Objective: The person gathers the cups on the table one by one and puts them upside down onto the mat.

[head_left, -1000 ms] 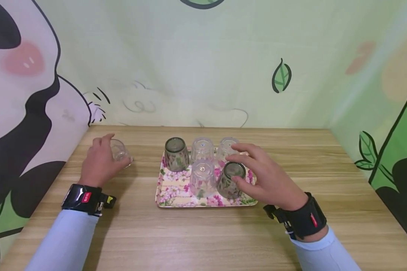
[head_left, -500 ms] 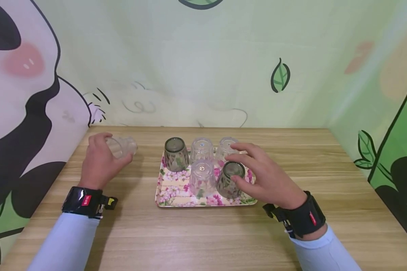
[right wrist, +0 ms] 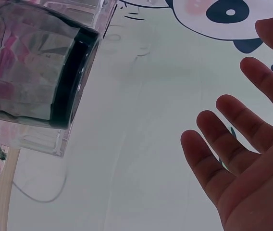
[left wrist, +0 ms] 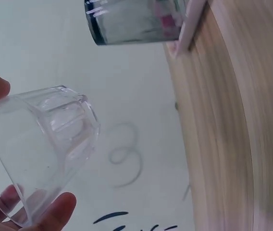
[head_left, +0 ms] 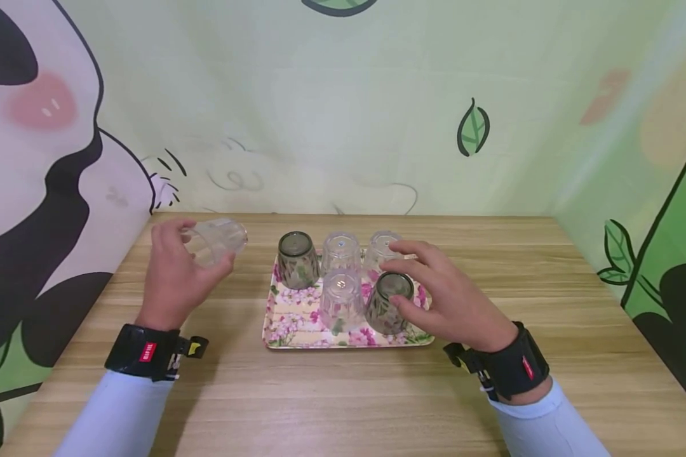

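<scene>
A clear glass (head_left: 220, 240) is tilted on its side in my left hand (head_left: 174, 273), lifted off the table. In the left wrist view, thumb and fingers grip this clear glass (left wrist: 45, 139) around its rim end, its base pointing away from the palm. My right hand (head_left: 448, 298) hovers over the right side of the floral tray (head_left: 291, 327), fingers spread and relaxed. Nearest to it is an upside-down grey glass (head_left: 390, 311); the right wrist view shows a gap between the fingers (right wrist: 206, 144) and that grey glass (right wrist: 26, 67).
Also upside down on the tray are another grey glass (head_left: 297, 263) at the back left and clear glasses (head_left: 342, 304) in the middle and back. The wooden table (head_left: 331, 400) ends at a printed backdrop (head_left: 343, 127) with panda and leaf drawings.
My left hand has raised the clear glass from the table and tipped it sideways, base swinging to the right and upward. The right hand stays nearly still.
</scene>
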Tool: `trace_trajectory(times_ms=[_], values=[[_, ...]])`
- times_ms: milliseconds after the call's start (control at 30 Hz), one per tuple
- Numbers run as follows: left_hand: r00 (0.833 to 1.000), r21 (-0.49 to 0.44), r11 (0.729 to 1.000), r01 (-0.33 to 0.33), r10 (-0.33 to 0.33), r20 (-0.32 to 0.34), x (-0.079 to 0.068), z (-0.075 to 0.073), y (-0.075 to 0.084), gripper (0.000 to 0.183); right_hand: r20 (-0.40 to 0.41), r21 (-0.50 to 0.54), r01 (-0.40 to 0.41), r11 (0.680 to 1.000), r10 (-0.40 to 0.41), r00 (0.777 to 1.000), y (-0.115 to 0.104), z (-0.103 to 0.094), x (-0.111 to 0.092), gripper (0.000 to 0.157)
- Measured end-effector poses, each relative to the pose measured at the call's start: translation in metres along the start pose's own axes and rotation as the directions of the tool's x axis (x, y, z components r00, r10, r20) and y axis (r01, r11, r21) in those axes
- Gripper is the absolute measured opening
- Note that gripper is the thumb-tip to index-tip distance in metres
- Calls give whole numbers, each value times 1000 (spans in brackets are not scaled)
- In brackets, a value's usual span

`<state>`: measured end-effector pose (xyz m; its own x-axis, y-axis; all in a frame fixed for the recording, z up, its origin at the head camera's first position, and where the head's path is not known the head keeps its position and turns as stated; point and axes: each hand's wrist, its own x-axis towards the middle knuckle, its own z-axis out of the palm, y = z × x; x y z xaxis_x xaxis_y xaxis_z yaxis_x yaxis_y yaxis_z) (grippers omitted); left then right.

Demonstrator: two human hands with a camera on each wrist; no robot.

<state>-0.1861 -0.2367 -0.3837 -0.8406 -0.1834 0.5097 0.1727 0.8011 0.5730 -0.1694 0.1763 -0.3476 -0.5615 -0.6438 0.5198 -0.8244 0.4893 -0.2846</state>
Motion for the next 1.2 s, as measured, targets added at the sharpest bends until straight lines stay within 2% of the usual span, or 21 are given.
trace_trajectory(times_ms=[167, 367, 633, 867, 1033, 1200], values=[[999, -75, 997, -33, 31, -32, -5, -1, 13, 81, 6, -5, -5, 1000, 5, 1000, 0, 0, 0, 43], [996, -160, 984, -84, 83, -12, -12, -3, 28, 79, 13, 3, -15, 1000, 15, 1000, -1, -2, -1, 42], [984, -271, 947, -175, 174, -27, -18, -4, 50, 77, 9, 3, -19, 1000, 19, 1000, 0, -3, -2, 43], [962, -265, 927, -266, 272, -16, -25, -9, 70, 78, -13, -1, 0, 1000, 0, 1000, 1, -1, -1, 41], [954, -281, 915, -290, 299, -12, -28, -9, 79, 80, -23, -7, 19, 1000, -19, 1000, 2, 0, 0, 41], [942, -327, 889, -322, 336, -13, -32, -7, 86, 81, -26, -12, 17, 1000, -18, 1000, 1, -1, 0, 40]])
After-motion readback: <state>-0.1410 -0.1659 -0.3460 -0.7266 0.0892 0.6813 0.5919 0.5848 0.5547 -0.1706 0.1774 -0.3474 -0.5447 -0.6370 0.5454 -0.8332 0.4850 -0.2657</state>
